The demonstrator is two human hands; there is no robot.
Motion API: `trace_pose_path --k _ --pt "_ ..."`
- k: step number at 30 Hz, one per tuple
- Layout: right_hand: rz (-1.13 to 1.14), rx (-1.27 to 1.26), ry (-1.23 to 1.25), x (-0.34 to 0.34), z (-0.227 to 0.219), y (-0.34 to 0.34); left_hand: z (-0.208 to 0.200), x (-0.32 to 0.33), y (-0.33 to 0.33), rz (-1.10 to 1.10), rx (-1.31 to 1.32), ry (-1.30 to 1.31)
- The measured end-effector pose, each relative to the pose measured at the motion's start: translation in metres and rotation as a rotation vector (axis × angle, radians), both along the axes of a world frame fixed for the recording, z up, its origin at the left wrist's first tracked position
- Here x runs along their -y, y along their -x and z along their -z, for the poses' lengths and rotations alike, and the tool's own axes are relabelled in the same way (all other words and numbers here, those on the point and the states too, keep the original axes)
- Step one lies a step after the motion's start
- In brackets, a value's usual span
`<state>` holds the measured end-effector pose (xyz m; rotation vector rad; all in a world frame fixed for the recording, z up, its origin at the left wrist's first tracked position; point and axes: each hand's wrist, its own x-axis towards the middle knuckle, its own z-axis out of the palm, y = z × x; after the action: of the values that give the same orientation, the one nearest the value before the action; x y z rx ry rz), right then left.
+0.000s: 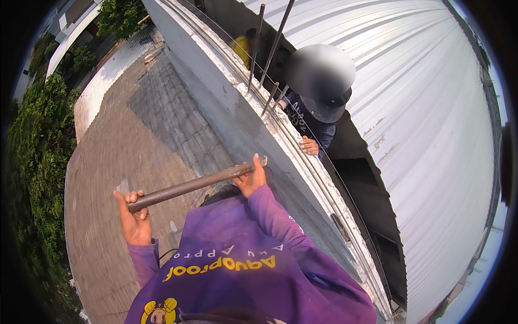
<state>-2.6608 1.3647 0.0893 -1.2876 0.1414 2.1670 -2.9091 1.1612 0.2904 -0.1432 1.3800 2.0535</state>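
A long brown metal pipe (189,186) is held slantwise across in front of my body, its right end higher. My left hand (135,218) grips the pipe's lower end, palm turned up and the fingers partly behind it. Close to the other end, my right hand (251,177) is wrapped round the pipe, its thumb side by a small pale metal tip (263,161). What this tip is, I cannot make out. Rusty steel bars (270,100) stick up from the rough top of the wall (291,135), beyond my right hand.
A co-worker in a dark cap (326,108) stands behind the wall, one hand (309,145) on its edge. Below me on the left lies a tiled roof (124,156), with trees (38,151) past it. Corrugated metal roofing (421,108) covers the right side.
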Motion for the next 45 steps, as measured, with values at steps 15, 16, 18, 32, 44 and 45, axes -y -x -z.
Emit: trace_pose_path --k 15,16,18,32,44,45 --pt "-0.017 -0.226 -1.704 -0.1 -0.426 -0.07 0.082 -0.141 -0.092 0.697 0.745 -0.213" --pt "-0.099 -0.144 -1.796 -0.098 -0.458 -0.077 0.085 -0.148 -0.092 0.752 0.719 -0.178" --pt "-0.087 -0.029 -1.869 -0.101 -0.492 -0.084 0.109 -0.155 -0.091 0.821 0.645 -0.096" --pt "-0.022 0.26 -1.841 -0.209 -0.481 -0.028 0.122 -0.195 -0.069 0.595 0.254 0.1" --pt "-0.356 0.241 -1.584 -0.261 -0.373 0.026 0.108 -0.229 -0.082 0.642 0.158 0.192" --pt "-0.37 0.237 -1.55 -0.26 -0.361 0.026 0.106 -0.229 -0.082 0.648 0.145 0.202"
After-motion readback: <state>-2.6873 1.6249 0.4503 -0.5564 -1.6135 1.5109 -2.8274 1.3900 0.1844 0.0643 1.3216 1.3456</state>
